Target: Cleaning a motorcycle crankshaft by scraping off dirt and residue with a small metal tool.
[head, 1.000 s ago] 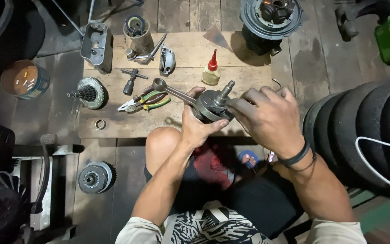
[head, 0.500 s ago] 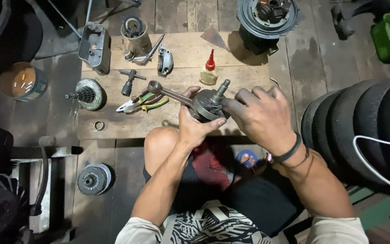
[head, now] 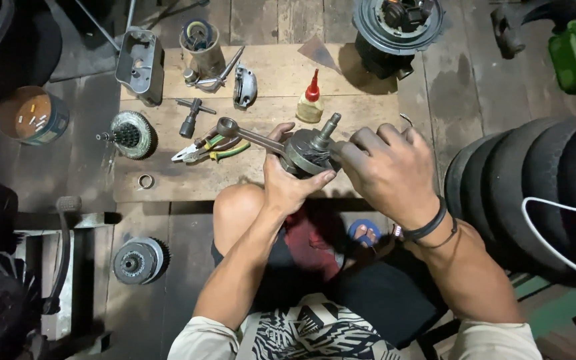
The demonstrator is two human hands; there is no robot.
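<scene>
Landmark: wooden board [head: 368, 80]. Bare strip along its near left edge, only a small metal ring [head: 145, 181] there. Left half crowded: pliers [head: 203, 148], T-wrench [head: 191, 115], toothed clutch hub [head: 128, 133]. Oil bottle [head: 311, 100] stands mid-board. Far right corner blocked by round engine part [head: 398, 23]. Right of board: stacked tyres [head: 535, 187] wall off passage.

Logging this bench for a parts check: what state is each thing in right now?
Crankshaft: lifted off the board, rod pointing left.
Left hand: gripping the crankshaft from below.
Right hand: fingers closed on its right side.
Pliers: lying flat, handles apart.
Oil bottle: upright, red cap on.
Tin: open, small parts inside.
Ring: loose on the board.
</scene>
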